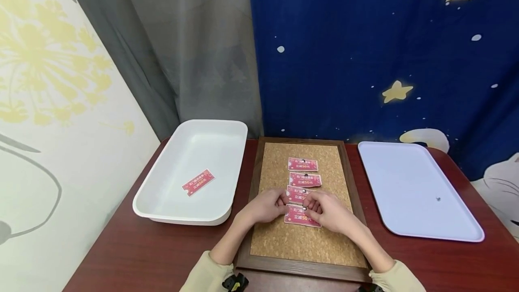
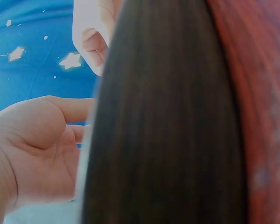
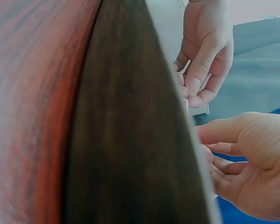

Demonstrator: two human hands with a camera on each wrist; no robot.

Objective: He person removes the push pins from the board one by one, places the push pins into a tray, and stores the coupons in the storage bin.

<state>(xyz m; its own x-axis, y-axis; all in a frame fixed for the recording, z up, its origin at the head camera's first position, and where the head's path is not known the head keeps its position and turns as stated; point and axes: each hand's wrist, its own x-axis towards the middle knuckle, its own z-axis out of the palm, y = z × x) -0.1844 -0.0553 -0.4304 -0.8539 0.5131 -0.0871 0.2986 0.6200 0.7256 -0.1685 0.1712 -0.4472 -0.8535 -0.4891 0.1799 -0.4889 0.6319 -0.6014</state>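
Four-sided and wood-framed, a cork board [image 1: 300, 247] lies on the table with a column of pink paper coupons on it. At the lowest coupon [image 1: 300, 221], the left hand [image 1: 267, 205] holds the left edge between thumb and fingers. The right hand [image 1: 330, 212] pinches a small silver pushpin [image 1: 304, 208] at this coupon's upper middle. Dark pinheads show on the coupons above, such as the top coupon [image 1: 298, 166]. In the left wrist view the board's frame [image 2: 163, 116] hides the left fingertips; the right wrist view shows both hands beyond the frame.
To the left stands a deep white tub [image 1: 219, 184] with one loose coupon [image 1: 198, 182] in it. A shallow pale tray [image 1: 409, 179] lies on the right, bearing a small pin [image 1: 438, 198]. A blue curtain [image 1: 344, 57] hangs behind the table.
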